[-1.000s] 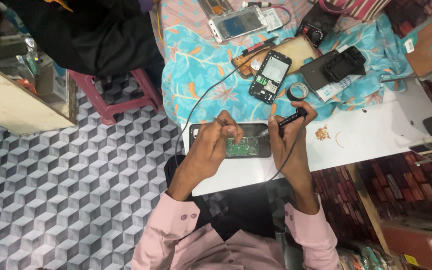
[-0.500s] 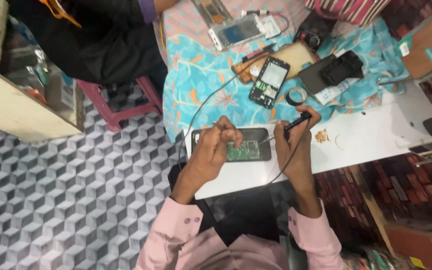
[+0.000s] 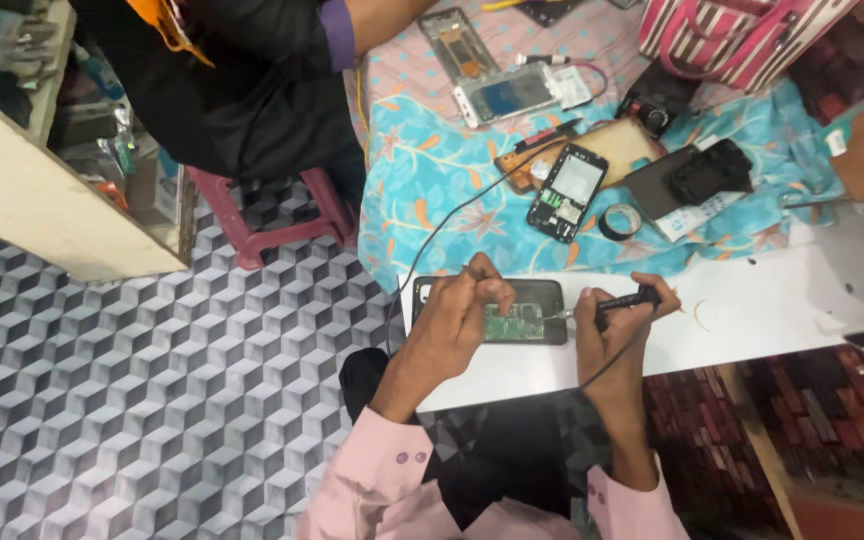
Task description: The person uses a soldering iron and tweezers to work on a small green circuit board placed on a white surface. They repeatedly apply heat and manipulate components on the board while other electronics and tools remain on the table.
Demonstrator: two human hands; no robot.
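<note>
An opened black phone (image 3: 522, 312) with a green circuit board showing lies on the white table (image 3: 752, 320). My left hand (image 3: 457, 318) rests on the phone's left part, fingers pinched over the board; what it holds is too small to tell. My right hand (image 3: 607, 325) grips a black soldering iron (image 3: 620, 300) like a pen. Its metal tip touches the board's right side. A thin black cable (image 3: 452, 212) runs from the iron across the table.
Another opened phone (image 3: 567, 192), a roll of black tape (image 3: 619, 221) and a black pouch (image 3: 707, 172) lie on a turquoise floral cloth (image 3: 432, 170). A person in dark clothes (image 3: 242, 80) sits on a pink stool (image 3: 282, 215) at the upper left. A striped bag (image 3: 742, 35) stands at the back.
The view has shifted slightly. Both hands stay on the opened phone, with the iron's tip still at the board.
</note>
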